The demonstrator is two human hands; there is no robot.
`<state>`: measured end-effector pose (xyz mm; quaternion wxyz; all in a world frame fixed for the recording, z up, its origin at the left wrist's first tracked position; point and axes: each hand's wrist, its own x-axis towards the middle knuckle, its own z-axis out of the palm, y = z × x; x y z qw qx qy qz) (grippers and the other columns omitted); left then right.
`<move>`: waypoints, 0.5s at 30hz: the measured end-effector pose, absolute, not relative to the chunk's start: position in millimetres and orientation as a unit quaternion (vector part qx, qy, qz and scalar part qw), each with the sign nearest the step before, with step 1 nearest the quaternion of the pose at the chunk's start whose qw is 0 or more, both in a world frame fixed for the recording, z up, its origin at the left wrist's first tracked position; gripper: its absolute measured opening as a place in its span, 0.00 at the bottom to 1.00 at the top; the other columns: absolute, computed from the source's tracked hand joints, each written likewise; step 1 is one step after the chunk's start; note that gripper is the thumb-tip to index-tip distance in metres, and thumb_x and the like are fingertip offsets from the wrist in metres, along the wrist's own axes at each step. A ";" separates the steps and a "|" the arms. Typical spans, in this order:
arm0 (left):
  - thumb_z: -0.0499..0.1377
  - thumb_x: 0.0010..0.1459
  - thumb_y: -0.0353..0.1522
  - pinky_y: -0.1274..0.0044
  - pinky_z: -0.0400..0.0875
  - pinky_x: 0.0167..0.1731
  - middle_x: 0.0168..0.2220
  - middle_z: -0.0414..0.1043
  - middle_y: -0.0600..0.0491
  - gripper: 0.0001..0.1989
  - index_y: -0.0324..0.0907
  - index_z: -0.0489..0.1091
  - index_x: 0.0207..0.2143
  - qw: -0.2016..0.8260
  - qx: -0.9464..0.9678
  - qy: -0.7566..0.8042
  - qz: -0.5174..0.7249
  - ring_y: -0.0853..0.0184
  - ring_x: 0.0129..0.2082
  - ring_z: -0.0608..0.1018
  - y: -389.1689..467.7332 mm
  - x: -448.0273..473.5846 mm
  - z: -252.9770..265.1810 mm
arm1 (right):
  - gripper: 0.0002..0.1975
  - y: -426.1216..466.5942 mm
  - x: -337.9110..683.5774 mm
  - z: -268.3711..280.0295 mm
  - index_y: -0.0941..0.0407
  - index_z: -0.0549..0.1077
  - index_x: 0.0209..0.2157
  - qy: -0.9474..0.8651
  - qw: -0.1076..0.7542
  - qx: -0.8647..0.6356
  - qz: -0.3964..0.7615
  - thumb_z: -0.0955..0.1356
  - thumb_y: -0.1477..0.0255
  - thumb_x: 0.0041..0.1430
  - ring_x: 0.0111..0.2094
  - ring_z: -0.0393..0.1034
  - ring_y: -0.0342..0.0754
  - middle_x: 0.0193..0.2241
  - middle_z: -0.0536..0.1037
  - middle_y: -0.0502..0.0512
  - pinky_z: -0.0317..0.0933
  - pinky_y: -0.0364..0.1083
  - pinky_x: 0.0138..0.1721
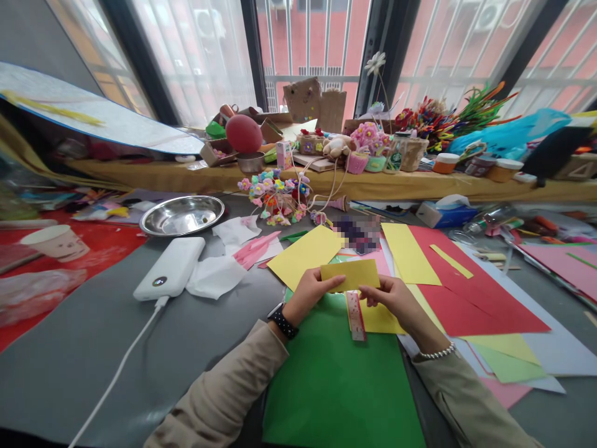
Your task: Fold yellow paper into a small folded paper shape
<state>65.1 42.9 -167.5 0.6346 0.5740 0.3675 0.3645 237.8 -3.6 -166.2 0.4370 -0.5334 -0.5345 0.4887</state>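
A small yellow paper rectangle [351, 274] is held up between both hands. My left hand [311, 294] pinches its left end, thumb in front. At its lower right edge, my right hand [388, 297] has its fingers closed on the paper. Just below lies a short ruler with a pink and red pattern [356, 317], partly over another yellow sheet [380, 317]. Under these is a large green sheet [342, 379]. Behind my left hand rests a bigger yellow sheet [303, 255].
Red paper [485, 305] with yellow strips lies right. On the left are a white power bank [170, 267] with a cable, crumpled tissues [217, 274] and a metal plate [181, 214]. Pipe-cleaner flowers [277, 196] stand behind; crafts crowd the windowsill.
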 end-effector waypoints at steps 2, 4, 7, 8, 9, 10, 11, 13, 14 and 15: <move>0.60 0.42 0.37 0.81 0.64 0.26 0.31 0.72 0.49 0.18 0.33 0.70 0.34 0.628 0.580 0.369 0.365 0.71 0.26 0.71 43.8 64.9 -168.6 | 0.10 -4.2 235.3 -166.1 0.60 0.71 0.24 -0.535 0.419 -0.543 0.494 0.68 0.66 0.42 0.19 0.63 0.40 0.19 0.72 0.51 0.56 0.39 0.22; 0.60 0.41 0.38 0.81 0.64 0.24 0.29 0.72 0.49 0.18 0.33 0.70 0.33 0.616 0.597 0.373 0.353 0.70 0.25 0.71 44.1 64.7 -168.5 | 0.10 -5.2 232.6 -165.8 0.60 0.71 0.24 -0.534 0.404 -0.554 0.495 0.68 0.66 0.41 0.19 0.64 0.40 0.19 0.73 0.52 0.56 0.39 0.21; 0.60 0.41 0.37 0.81 0.64 0.24 0.26 0.72 0.49 0.16 0.32 0.71 0.29 0.590 0.639 0.375 0.320 0.69 0.24 0.71 43.0 64.3 -167.2 | 0.11 -6.4 229.9 -165.8 0.61 0.72 0.23 -0.537 0.395 -0.560 0.492 0.68 0.66 0.40 0.19 0.65 0.41 0.18 0.74 0.53 0.57 0.40 0.21; 0.60 0.41 0.37 0.80 0.64 0.25 0.25 0.72 0.49 0.15 0.33 0.71 0.28 0.579 0.654 0.373 0.312 0.69 0.24 0.71 42.4 64.1 -166.9 | 0.11 -6.5 229.6 -165.8 0.61 0.72 0.23 -0.540 0.394 -0.560 0.490 0.68 0.66 0.40 0.19 0.66 0.42 0.18 0.74 0.53 0.57 0.40 0.21; 0.60 0.41 0.37 0.80 0.64 0.25 0.25 0.72 0.50 0.14 0.33 0.71 0.27 0.565 0.668 0.372 0.309 0.68 0.24 0.72 41.9 64.0 -166.7 | 0.11 -6.4 229.7 -165.9 0.60 0.72 0.23 -0.543 0.393 -0.560 0.487 0.68 0.66 0.40 0.19 0.66 0.42 0.18 0.74 0.53 0.57 0.40 0.21; 0.60 0.42 0.37 0.80 0.64 0.25 0.24 0.72 0.50 0.13 0.34 0.72 0.26 0.550 0.679 0.373 0.310 0.68 0.24 0.72 41.4 63.9 -166.7 | 0.11 -6.1 230.2 -166.1 0.60 0.72 0.22 -0.544 0.394 -0.560 0.485 0.68 0.66 0.40 0.19 0.66 0.43 0.18 0.74 0.53 0.57 0.40 0.21; 0.59 0.43 0.37 0.81 0.64 0.25 0.23 0.72 0.51 0.13 0.34 0.72 0.26 0.535 0.689 0.375 0.313 0.68 0.24 0.72 41.1 63.8 -166.8 | 0.11 -5.6 231.1 -166.4 0.60 0.72 0.22 -0.545 0.396 -0.560 0.482 0.68 0.66 0.40 0.19 0.66 0.43 0.17 0.74 0.53 0.58 0.40 0.21; 0.58 0.44 0.38 0.81 0.64 0.24 0.22 0.72 0.51 0.13 0.35 0.71 0.24 0.511 0.704 0.378 0.317 0.68 0.23 0.72 40.8 63.8 -167.2 | 0.11 -4.4 233.7 -167.1 0.60 0.71 0.22 -0.546 0.400 -0.558 0.479 0.68 0.65 0.41 0.19 0.66 0.43 0.18 0.74 0.53 0.58 0.40 0.21; 0.57 0.44 0.38 0.81 0.63 0.23 0.21 0.72 0.51 0.13 0.35 0.71 0.24 0.503 0.709 0.381 0.317 0.68 0.23 0.72 40.8 63.9 -167.4 | 0.12 -3.7 235.3 -167.4 0.60 0.71 0.23 -0.547 0.403 -0.557 0.478 0.68 0.65 0.41 0.19 0.66 0.43 0.18 0.74 0.53 0.58 0.41 0.21; 0.57 0.45 0.39 0.81 0.63 0.23 0.21 0.72 0.51 0.14 0.35 0.71 0.23 0.497 0.711 0.384 0.316 0.68 0.22 0.72 40.8 63.9 -167.4 | 0.12 -3.2 236.8 -167.6 0.60 0.72 0.24 -0.546 0.406 -0.556 0.477 0.68 0.65 0.41 0.19 0.66 0.42 0.19 0.74 0.53 0.58 0.41 0.22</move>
